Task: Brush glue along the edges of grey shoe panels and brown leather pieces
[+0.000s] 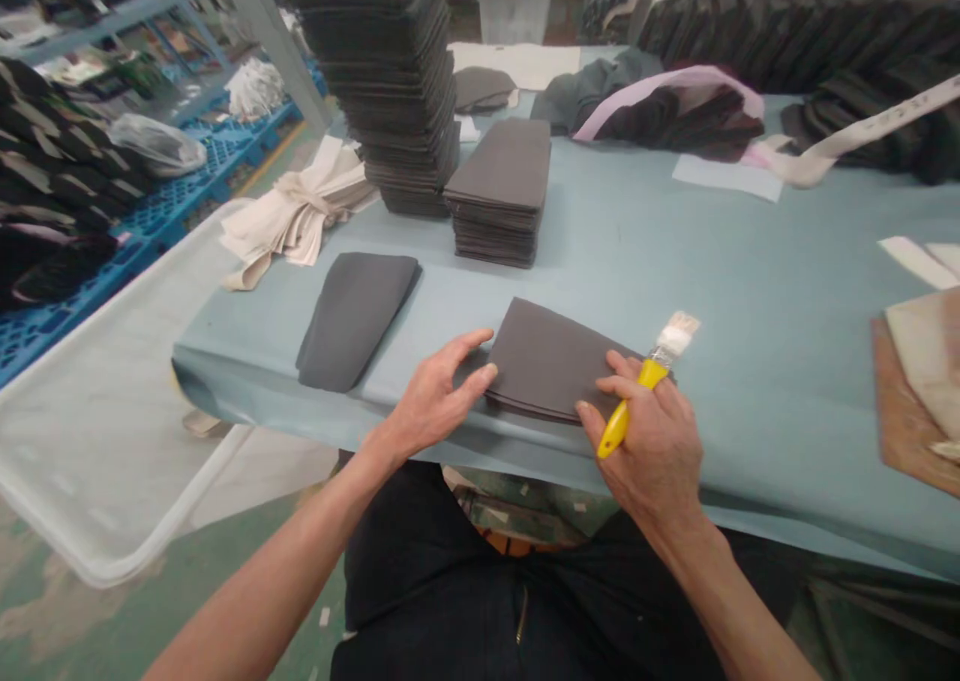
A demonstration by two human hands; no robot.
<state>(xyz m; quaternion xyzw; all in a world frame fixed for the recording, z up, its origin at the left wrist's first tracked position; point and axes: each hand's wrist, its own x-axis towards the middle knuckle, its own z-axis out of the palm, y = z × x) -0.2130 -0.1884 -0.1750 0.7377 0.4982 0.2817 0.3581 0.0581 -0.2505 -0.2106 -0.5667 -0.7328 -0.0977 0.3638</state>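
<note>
A small pile of dark grey fabric panels [555, 353] lies flat near the table's front edge, between my two hands. My left hand [442, 389] is at the pile's left end, thumb and forefinger apart, the thumb tip touching its edge. Held in my right hand [656, 426] is a paintbrush [634, 406] with a yellow handle, its whitish bristles pointing away from me. Fingertips of that same hand rest on the pile's right end. To the left lie a few more dark panels [356, 321], slightly fanned.
Behind the pile stand a low stack of dark panels [506, 171] and a tall stack [382, 81]. A tied bundle of cream strips [300, 206] sits at the left. At the right edge is a brown board [900, 401] with cream material. A white bin [90, 551] stands left of the table.
</note>
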